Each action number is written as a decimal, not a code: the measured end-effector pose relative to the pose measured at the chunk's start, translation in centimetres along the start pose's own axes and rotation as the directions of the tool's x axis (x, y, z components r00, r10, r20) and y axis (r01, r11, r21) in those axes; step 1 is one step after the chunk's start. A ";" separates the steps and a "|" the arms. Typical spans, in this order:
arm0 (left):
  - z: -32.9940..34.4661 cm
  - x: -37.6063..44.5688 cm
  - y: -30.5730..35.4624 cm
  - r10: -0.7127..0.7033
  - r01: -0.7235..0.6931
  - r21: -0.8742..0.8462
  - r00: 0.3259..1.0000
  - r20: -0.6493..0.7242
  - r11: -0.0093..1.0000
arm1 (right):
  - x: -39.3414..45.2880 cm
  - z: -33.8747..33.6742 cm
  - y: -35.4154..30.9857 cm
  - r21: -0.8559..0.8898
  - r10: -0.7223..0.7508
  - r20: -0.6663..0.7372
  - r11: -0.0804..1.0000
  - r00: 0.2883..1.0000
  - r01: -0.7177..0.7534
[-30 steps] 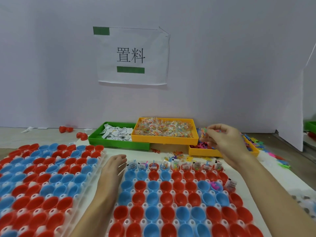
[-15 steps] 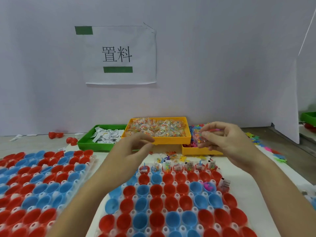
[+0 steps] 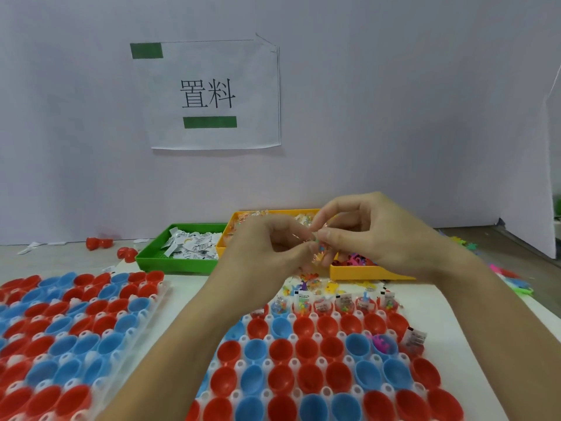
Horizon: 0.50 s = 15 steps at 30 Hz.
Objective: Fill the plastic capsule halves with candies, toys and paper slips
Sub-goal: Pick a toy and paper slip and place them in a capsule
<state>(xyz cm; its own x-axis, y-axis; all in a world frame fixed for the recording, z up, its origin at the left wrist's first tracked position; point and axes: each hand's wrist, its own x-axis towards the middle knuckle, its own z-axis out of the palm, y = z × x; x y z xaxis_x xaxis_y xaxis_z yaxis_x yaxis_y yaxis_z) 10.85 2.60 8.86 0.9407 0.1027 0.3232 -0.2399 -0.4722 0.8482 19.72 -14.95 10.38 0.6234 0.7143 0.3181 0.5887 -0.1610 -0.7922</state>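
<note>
At left, a tray of red and blue capsule halves [image 3: 69, 329]. Upper left, a wall sign [image 3: 212, 94] reads "置料". At centre, the left hand [image 3: 267, 253] and right hand [image 3: 373, 235] meet fingertip to fingertip, both pinching one small clear candy packet [image 3: 317, 252] above a second capsule tray [image 3: 328, 369]. Behind sit a green bin of paper slips [image 3: 188, 246] and yellow candy bin [image 3: 239, 220].

A pale lilac-grey wall [image 3: 394, 101] fills the upper two thirds of the frame, evenly lit. Upper centre, a white paper sign [image 3: 212, 95] hangs on it, with black characters and two green bars. At the right edge stands a white partition panel [image 3: 528, 214]. Below runs a beige tabletop [image 3: 60, 253].
</note>
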 end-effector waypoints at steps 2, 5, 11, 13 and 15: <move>0.0 0.1 -0.3 -0.030 0.027 -0.100 0.999 -0.033 0.995 | -0.1 0.0 0.1 0.039 0.016 0.007 0.999 1.000 -0.016; 0.0 0.1 -0.4 -0.093 0.070 -0.280 0.993 -0.068 0.957 | -0.2 -0.2 0.3 0.060 0.038 0.019 0.997 0.999 -0.039; 0.4 0.3 -0.6 -0.081 0.048 -0.378 0.994 -0.073 0.925 | 0.2 0.5 0.6 0.017 0.005 -0.082 1.000 0.997 -0.004; 0.3 0.3 -0.6 -0.056 0.031 -0.354 0.997 -0.060 0.935 | 0.3 0.5 0.7 -0.010 -0.002 -0.102 1.000 0.995 0.001; 0.2 0.3 -0.7 -0.028 0.001 -0.326 0.997 -0.076 0.945 | 0.3 0.6 0.7 -0.018 -0.016 -0.109 1.000 0.994 0.015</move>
<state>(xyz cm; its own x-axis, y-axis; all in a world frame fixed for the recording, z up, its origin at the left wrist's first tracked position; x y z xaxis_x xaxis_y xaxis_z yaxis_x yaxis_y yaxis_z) 11.30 2.78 8.30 0.9261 0.1819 0.3305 -0.3036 -0.1604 0.9392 20.03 -14.39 9.62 0.6661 0.6383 0.3860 0.6067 -0.1627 -0.7781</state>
